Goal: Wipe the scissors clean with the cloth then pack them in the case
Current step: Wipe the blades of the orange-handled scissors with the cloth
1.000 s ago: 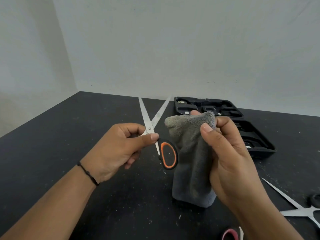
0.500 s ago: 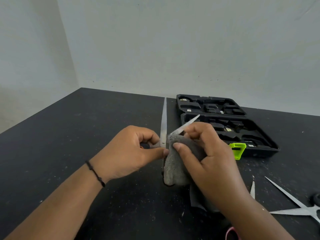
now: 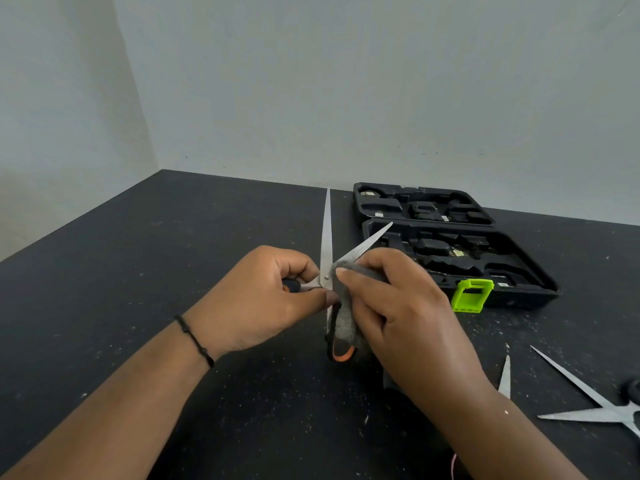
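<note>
Orange-and-black-handled scissors (image 3: 326,237) stand with blades spread, tips pointing away from me. My left hand (image 3: 263,299) grips them at the pivot and upper handle. My right hand (image 3: 394,313) pinches a grey cloth (image 3: 344,323) around the base of the right blade, close to the pivot. The lower orange handle loop pokes out below the cloth. An open black case (image 3: 519,289) with a green latch lies beyond my right hand.
A second pair of scissors (image 3: 595,407) lies open on the black table (image 3: 138,271) at the right edge. Another blade tip (image 3: 505,377) shows beside my right wrist. Pale walls close off the table at the back and left.
The cloth went from hanging beside the scissors to being wrapped on the right blade near the pivot. The scissors turned so the left blade points straight away.
</note>
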### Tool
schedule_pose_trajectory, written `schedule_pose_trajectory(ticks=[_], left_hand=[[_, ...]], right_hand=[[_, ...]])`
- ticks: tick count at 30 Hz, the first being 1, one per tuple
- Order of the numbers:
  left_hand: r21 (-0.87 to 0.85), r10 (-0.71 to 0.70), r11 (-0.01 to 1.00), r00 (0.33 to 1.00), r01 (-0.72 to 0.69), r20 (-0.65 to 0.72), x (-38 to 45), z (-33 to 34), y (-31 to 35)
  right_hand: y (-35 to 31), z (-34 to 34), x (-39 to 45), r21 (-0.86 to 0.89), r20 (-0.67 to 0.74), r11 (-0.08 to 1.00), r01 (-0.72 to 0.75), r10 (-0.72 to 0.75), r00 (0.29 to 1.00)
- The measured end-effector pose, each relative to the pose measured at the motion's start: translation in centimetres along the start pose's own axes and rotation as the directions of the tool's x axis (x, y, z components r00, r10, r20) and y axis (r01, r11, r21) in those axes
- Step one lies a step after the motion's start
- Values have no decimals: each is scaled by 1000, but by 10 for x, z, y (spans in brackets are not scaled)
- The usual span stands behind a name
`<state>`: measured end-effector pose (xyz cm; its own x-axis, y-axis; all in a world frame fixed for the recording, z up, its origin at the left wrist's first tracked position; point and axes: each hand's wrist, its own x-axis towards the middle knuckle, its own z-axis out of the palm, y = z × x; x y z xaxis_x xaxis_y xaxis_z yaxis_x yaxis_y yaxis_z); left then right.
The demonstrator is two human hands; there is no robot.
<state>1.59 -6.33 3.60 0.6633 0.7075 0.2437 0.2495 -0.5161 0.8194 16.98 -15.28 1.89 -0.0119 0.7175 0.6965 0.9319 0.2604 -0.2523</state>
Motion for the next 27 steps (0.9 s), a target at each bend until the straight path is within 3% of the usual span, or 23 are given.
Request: schedule_pose_trajectory(ticks=[5, 9, 13, 17, 21, 27], left_hand=[[3, 2, 1000, 1000, -2, 5, -1, 1, 1], [39, 26, 999, 1000, -26, 0, -2, 2, 4], [48, 18, 999, 1000, -18, 0, -2, 4, 2], [74, 29, 997, 1000, -30, 8, -2, 6, 2], [74, 26, 997, 1000, -27, 4, -2, 7, 0], [85, 37, 996, 999, -37, 1, -1, 10, 0]], right_hand=[[-5, -2, 0, -94, -63, 989, 112, -119, 991], [-2, -7, 1, -6, -90, 999, -33, 32, 995], [-2, -5, -2, -27, -30, 1000, 9, -10, 999], [1, -7, 0, -45, -124, 997, -65, 59, 991], [1, -3, -2, -2, -70, 1000, -11, 11, 997], [2, -5, -1, -16, -127, 996, -90, 87, 988]])
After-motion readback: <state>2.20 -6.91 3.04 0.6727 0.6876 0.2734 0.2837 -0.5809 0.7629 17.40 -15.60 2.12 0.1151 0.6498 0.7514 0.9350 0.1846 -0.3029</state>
